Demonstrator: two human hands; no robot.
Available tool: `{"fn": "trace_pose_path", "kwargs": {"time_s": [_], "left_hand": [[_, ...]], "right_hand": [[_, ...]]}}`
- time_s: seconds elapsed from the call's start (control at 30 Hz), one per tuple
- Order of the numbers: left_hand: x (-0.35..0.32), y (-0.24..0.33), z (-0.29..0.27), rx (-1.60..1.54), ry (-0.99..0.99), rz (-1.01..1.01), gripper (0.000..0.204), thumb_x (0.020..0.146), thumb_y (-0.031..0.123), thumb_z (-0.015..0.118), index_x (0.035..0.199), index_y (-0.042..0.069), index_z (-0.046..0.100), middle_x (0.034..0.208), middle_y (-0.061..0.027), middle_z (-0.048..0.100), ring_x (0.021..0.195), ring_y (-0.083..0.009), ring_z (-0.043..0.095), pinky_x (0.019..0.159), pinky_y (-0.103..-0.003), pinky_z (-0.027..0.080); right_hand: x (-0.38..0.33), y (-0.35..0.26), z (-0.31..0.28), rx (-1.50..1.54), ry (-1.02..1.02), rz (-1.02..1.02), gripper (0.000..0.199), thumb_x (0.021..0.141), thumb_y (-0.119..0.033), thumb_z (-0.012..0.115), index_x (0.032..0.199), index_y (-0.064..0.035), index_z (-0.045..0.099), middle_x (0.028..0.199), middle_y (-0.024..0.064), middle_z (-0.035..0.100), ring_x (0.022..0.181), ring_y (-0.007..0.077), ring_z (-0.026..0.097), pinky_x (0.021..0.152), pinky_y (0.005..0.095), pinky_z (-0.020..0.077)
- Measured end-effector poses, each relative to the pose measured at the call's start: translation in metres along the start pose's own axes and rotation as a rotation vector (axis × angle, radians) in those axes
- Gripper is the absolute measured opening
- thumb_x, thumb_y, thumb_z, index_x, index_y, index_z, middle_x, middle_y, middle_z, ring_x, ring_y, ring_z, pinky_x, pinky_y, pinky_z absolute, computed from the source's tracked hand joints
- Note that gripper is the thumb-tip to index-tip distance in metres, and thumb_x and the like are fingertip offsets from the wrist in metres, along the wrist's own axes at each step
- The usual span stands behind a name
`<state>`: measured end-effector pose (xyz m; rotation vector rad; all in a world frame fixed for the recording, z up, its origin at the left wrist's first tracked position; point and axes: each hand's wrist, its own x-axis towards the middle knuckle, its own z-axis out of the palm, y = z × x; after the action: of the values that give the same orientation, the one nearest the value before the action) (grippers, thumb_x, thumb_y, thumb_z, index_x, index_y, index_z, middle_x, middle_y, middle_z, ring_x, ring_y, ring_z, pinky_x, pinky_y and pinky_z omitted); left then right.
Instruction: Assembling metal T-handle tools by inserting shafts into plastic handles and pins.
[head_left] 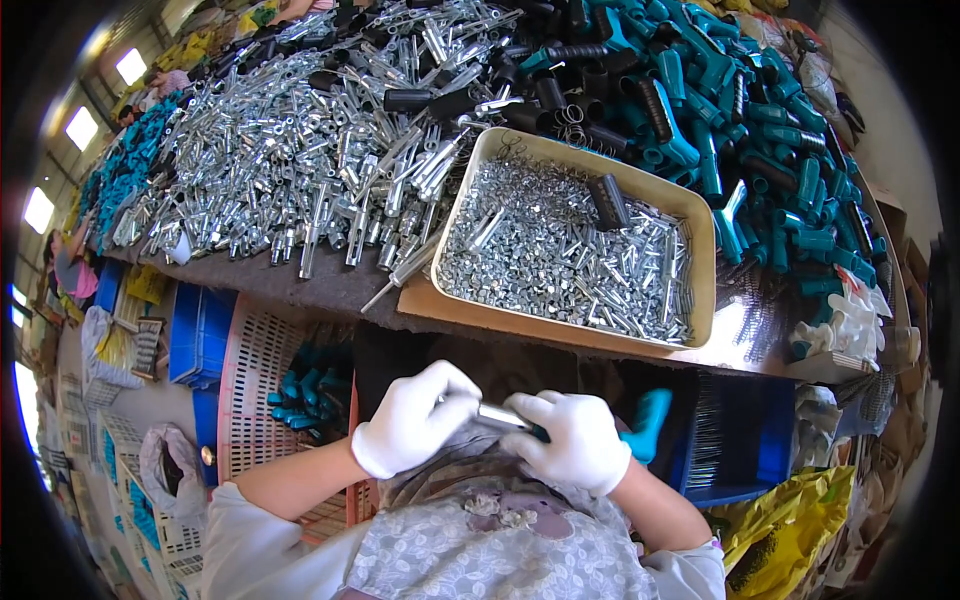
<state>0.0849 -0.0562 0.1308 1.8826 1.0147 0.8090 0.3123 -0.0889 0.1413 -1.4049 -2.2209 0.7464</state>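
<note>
One silver metal tube (503,416), lower centre of frame; we grasp it with gloved left hand (420,418) and right hand (572,442). One teal handle (650,425), beside the latter. One cream tray (704,270), metal parts inside, upper right of centre.

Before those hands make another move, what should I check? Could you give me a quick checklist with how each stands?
1. Left hand gloved and gripping: ok, closed on the silver metal tube.
2. Right hand gloved and gripping: ok, wrapped around the teal handle, which pokes out beyond it.
3. Tube seated fully in the handle: cannot tell, the right hand covers the joint.
4. Small parts within reach: probably ok, the cream tray lies just ahead of both hands.
5. Tray holding only small metal pieces: not ok, a black sleeve lies in it.
</note>
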Motion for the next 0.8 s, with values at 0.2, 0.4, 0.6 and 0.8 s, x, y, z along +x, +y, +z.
{"fn": "trace_pose_path", "kwargs": {"time_s": [0.2, 0.4, 0.6, 0.8], "left_hand": [[-0.004, -0.011, 0.006, -0.365, 0.004, -0.378, 0.014, 0.095, 0.011, 0.064, 0.104, 0.001, 0.06, 0.08, -0.0013, 0.064, 0.069, -0.0104, 0.06, 0.062, -0.027, 0.049], [0.01, 0.02, -0.023, 0.279, -0.319, 0.637, 0.029, 0.078, 0.026, 0.075, 0.102, 0.013, 0.064, 0.074, -0.004, 0.058, 0.062, -0.0235, 0.061, 0.05, -0.036, 0.048], [0.001, 0.0, -0.01, -0.064, -0.106, 0.308, 0.022, 0.091, 0.016, 0.07, 0.106, 0.005, 0.059, 0.078, -0.0078, 0.065, 0.066, -0.0194, 0.067, 0.057, -0.034, 0.052], [0.009, -0.001, -0.003, -0.815, -0.184, -0.793, 0.026, 0.106, 0.027, 0.044, 0.114, 0.004, 0.054, 0.067, 0.0007, 0.045, 0.052, -0.0043, 0.036, 0.044, -0.02, 0.028]], "right_hand": [[0.004, 0.002, 0.01, -0.194, 0.087, -0.058, 0.033, 0.078, -0.03, 0.076, 0.1, -0.0068, 0.068, 0.071, 0.0111, 0.062, 0.067, 0.0329, 0.065, 0.06, 0.0418, 0.0511], [0.005, 0.05, 0.002, 0.904, -0.681, 0.041, 0.029, 0.089, -0.021, 0.074, 0.108, 0.0006, 0.071, 0.077, 0.0044, 0.068, 0.064, 0.0137, 0.06, 0.065, 0.0312, 0.0509], [-0.001, 0.014, -0.007, 0.391, -0.103, -0.093, 0.037, 0.082, -0.028, 0.075, 0.109, -0.0045, 0.069, 0.085, 0.0182, 0.07, 0.077, 0.0378, 0.067, 0.07, 0.0395, 0.0538], [0.003, 0.005, 0.012, -0.401, 0.1, -0.075, 0.028, 0.081, -0.028, 0.071, 0.097, -0.0094, 0.058, 0.073, 0.0091, 0.06, 0.066, 0.0286, 0.064, 0.058, 0.0421, 0.0483]]}}
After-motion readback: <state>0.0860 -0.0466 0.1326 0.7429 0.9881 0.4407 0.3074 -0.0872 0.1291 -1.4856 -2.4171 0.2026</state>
